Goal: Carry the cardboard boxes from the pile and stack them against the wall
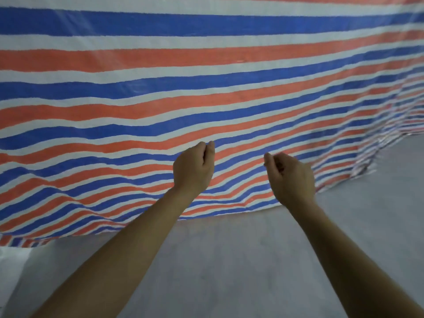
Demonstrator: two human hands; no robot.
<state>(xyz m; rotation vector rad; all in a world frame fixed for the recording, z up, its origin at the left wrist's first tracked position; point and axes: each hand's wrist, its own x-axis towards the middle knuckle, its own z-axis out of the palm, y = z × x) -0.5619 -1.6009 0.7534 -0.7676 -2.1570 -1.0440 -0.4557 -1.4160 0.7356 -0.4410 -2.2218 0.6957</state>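
Both hands are raised side by side before a striped tarp [206, 88]. The left hand [193, 171] and right hand [290, 177] have curled fingers and hold nothing. I cannot tell where the cardboard boxes are.

Left hand [193, 171] and right hand [290, 177] outstretched, fingers curled, empty — striped tarp [137, 88] behind, grey floor [229, 260] below.

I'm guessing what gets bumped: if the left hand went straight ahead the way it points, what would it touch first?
Most likely the striped tarp. Nothing shows between it and the left hand. One view can't tell how far apart they are.
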